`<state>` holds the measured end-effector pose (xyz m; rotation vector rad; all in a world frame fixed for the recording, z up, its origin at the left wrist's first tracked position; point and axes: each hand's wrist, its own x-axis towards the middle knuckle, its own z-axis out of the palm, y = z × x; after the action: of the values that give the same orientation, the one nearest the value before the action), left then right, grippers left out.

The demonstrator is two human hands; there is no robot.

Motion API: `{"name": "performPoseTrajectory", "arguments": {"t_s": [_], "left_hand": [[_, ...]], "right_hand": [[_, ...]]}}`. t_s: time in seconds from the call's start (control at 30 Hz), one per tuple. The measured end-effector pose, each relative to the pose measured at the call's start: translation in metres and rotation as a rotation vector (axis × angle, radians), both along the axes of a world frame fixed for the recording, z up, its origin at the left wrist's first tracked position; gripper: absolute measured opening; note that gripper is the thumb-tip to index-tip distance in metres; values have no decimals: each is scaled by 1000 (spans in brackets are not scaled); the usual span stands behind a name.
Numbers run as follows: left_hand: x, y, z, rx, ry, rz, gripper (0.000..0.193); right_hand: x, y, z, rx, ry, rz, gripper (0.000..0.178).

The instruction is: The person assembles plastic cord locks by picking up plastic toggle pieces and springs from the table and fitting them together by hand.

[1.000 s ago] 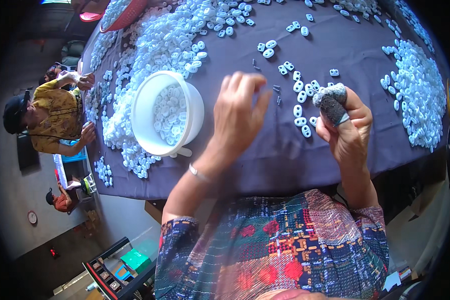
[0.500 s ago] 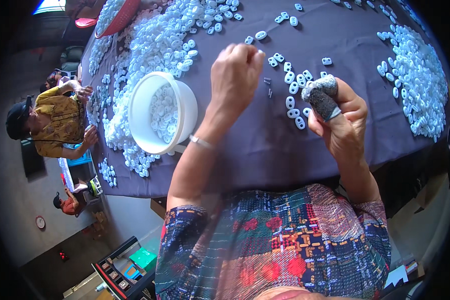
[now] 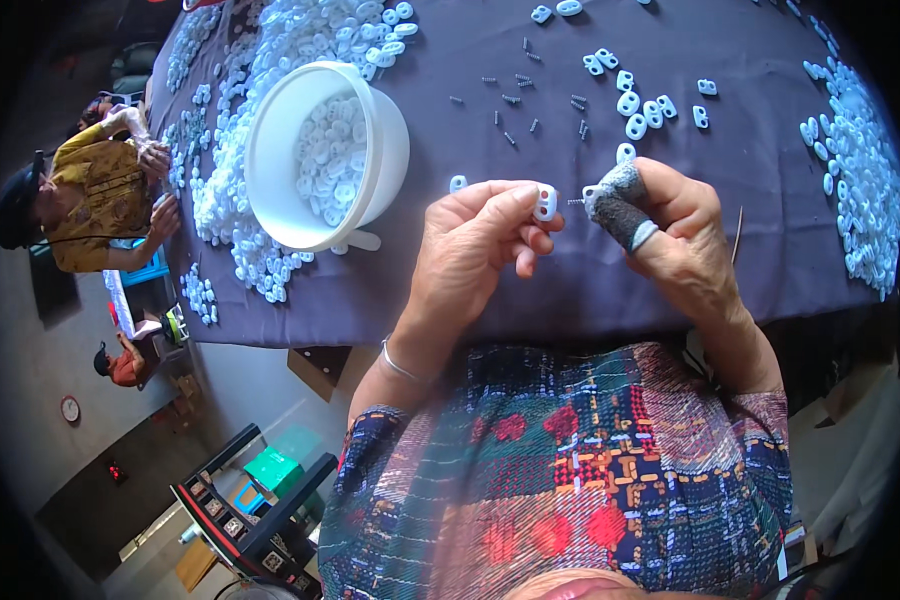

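My left hand [image 3: 475,250] pinches a small white plastic piece [image 3: 546,203] between thumb and fingertips, just above the near edge of the dark purple table [image 3: 530,290]. My right hand [image 3: 675,240] faces it, its thumb in a grey fabric cover [image 3: 618,205], and holds a small dark screw [image 3: 576,201] pointing at the white piece. A few more white pieces [image 3: 638,100] and loose dark screws [image 3: 515,100] lie on the cloth beyond my hands.
A white bucket [image 3: 270,160] partly filled with white pieces stands at left. Heaps of white pieces lie behind it [image 3: 300,30] and at the table's right edge [image 3: 860,170]. Another person in a yellow top [image 3: 95,195] sits at the table's left end.
Both hands have drawn back from the scattered pieces toward the near table edge. My left hand now holds a white piece, brought up against my right thumb.
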<state>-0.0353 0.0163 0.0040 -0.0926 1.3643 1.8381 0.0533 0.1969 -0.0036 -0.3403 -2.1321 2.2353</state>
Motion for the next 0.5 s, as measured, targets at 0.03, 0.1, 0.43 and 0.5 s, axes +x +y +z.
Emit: {"name": "performPoseTrajectory", "arguments": {"t_s": [0.03,0.1,0.43,0.5], "left_hand": [[1,-1,-1,7,0,-10,23],[3,-1,-3,15,-6,-21,23],[8,1,-9,27,11,15,24],[10,0,-9,54,19,8,23]], "right_hand": [[0,0,-1,1,-5,1,6],[-1,0,-2,51,-25,25,6],[0,2,-7,73,-36,80,7],[0,-1,-7,58,-24,68,7]]}}
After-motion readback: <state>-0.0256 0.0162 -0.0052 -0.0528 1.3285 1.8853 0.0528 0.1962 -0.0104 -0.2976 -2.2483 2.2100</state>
